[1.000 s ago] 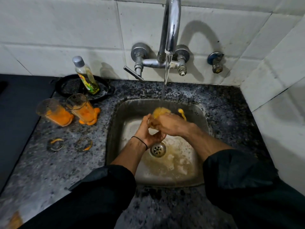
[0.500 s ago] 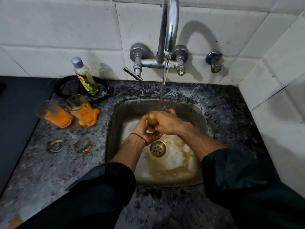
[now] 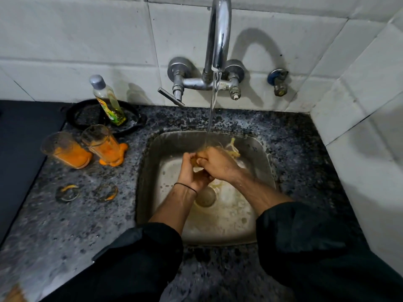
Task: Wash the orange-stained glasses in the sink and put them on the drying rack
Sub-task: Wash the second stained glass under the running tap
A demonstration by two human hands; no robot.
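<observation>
Over the steel sink (image 3: 265, 162) both my hands hold one orange-stained glass (image 3: 197, 162) under the running tap stream. My left hand (image 3: 189, 173) grips it from below and the left. My right hand (image 3: 214, 165) covers it from the right, so most of the glass is hidden. Yellowish water splashes off behind my right hand. Two more glasses (image 3: 65, 150) (image 3: 102, 143) with thick orange residue stand on the counter to the left, the nearer one in an orange puddle.
The chrome tap (image 3: 218, 35) runs above the sink. A dish-soap bottle (image 3: 108, 100) stands in a black round dish (image 3: 78, 115) at the back left. Two orange ring stains (image 3: 67, 192) mark the granite counter. A dark surface (image 3: 19, 136) lies far left; tiled wall on the right.
The glass has tipped and turned in my hands under the stream, and my right hand has slid over it. Yellow water now sprays toward the sink's back right.
</observation>
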